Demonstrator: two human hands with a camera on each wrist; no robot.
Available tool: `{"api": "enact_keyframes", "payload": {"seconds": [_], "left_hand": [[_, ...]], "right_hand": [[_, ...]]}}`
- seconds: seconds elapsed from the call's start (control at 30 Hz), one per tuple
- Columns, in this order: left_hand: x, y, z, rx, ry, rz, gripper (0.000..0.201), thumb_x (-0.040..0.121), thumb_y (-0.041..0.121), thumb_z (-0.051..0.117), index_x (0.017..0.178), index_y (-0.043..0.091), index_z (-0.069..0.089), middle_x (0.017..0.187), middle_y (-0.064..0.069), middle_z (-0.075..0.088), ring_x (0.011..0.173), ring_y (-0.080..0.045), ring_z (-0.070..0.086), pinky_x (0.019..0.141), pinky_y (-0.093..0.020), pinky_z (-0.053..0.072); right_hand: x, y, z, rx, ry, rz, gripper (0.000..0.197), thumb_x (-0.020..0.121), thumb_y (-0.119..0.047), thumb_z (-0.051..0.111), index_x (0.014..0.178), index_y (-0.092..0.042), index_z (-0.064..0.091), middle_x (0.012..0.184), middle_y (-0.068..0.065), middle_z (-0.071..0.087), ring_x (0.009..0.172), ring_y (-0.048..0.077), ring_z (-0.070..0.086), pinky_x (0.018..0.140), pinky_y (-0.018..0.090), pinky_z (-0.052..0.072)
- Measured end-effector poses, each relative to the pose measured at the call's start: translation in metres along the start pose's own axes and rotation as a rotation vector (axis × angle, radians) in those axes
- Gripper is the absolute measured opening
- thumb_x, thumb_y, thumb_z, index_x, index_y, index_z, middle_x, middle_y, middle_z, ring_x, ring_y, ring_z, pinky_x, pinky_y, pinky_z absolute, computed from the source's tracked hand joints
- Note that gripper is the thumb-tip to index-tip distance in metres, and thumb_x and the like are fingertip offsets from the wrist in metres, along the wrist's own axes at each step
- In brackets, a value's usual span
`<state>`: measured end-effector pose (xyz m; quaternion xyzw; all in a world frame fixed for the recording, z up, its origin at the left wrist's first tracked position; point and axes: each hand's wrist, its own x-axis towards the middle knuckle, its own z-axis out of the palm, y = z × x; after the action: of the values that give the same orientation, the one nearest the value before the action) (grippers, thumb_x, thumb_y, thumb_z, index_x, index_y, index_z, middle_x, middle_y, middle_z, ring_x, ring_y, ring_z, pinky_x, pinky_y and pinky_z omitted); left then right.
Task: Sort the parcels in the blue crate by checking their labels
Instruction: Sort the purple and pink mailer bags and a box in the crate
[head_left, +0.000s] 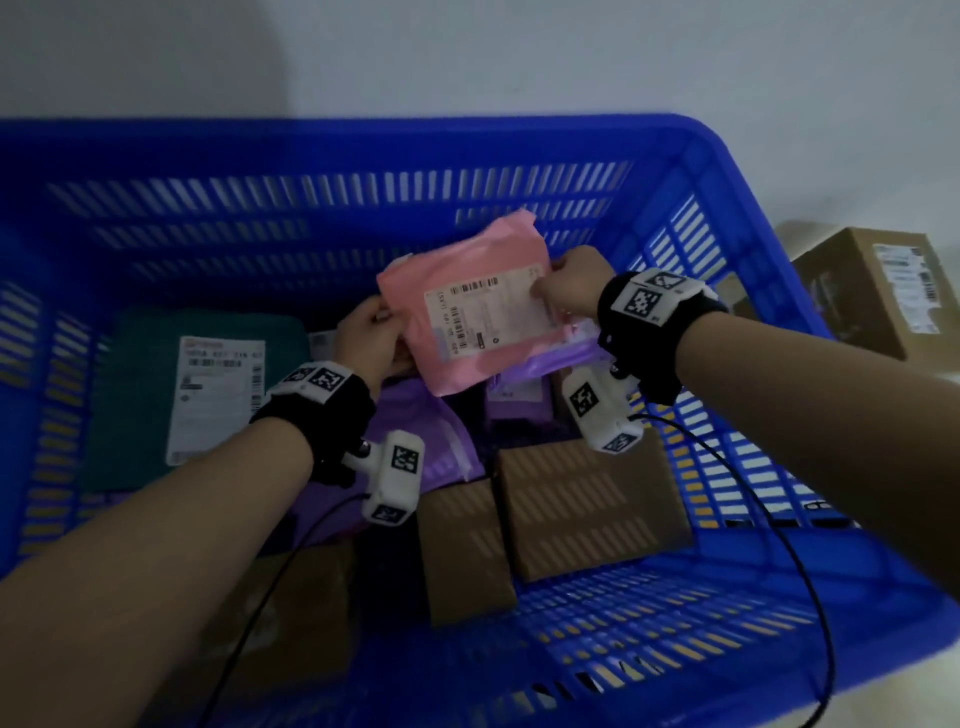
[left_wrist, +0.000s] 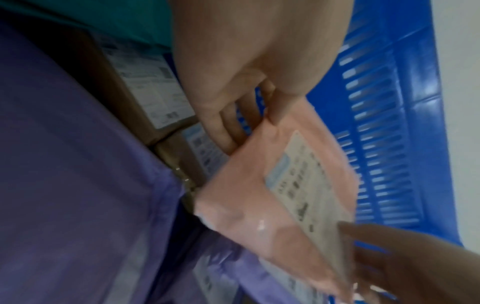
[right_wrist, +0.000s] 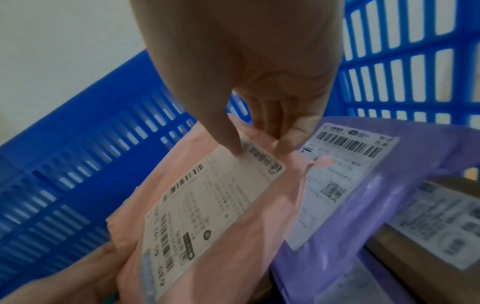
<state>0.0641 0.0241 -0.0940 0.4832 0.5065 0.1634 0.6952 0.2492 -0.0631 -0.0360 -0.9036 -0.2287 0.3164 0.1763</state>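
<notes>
Two Hands Grip One Pink Parcel

Both hands hold the pink parcel (head_left: 467, 306) above the blue crate (head_left: 363, 150), label up. Left hand (head_left: 371, 340) fingers pinch its left edge; right hand (head_left: 576, 286) fingers pinch its right edge at the label (head_left: 488, 317). Inside the crate lie a green parcel (head_left: 140, 395), purple parcels (head_left: 441, 447) and brown boxes (head_left: 587, 504).

Dim, bluish, soft blur, edge distortion.

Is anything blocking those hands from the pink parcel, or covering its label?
Nothing visible does. The left hand and right hand already hold the pink parcel by opposite edges above the blue crate. Its label faces up; only the right thumb overlaps a corner.
</notes>
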Motion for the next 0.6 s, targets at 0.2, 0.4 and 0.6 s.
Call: {"api": "enact_keyframes", "payload": {"seconds": [0.2,0.4,0.6], "left_hand": [[0.022,-0.001,-0.029,0.249,0.128,-0.056,0.010,0.082,0.006,0.056,0.075,0.006,0.063,0.090,-0.023,0.067,0.084,-0.031,0.066,0.077,-0.058,0.054],[0.040,0.006,-0.053,0.428,0.208,-0.078,0.023,0.086,0.011,0.058,0.063,0.012,0.055,0.091,-0.020,0.065,0.093,-0.038,0.067,0.085,-0.051,0.054],[0.043,0.008,-0.048,0.597,0.203,-0.091,0.026,0.091,0.009,0.054,0.114,-0.001,0.060,0.115,-0.019,0.063,0.095,-0.029,0.061,0.084,-0.036,0.051]], "right_hand": [[0.002,-0.004,0.040,-0.018,-0.099,0.059,0.014,0.079,-0.013,0.063,0.082,0.001,0.065,0.051,0.005,0.060,0.065,0.024,0.060,0.055,0.032,0.049],[0.008,-0.014,0.078,-0.066,-0.096,-0.003,0.032,0.086,-0.008,0.057,0.117,0.001,0.055,0.116,0.020,0.063,0.100,0.031,0.064,0.074,0.037,0.055],[0.012,-0.013,0.074,-0.117,-0.187,-0.086,0.034,0.088,-0.007,0.055,0.120,0.002,0.058,0.115,0.021,0.064,0.102,0.036,0.065,0.088,0.048,0.054]]}}
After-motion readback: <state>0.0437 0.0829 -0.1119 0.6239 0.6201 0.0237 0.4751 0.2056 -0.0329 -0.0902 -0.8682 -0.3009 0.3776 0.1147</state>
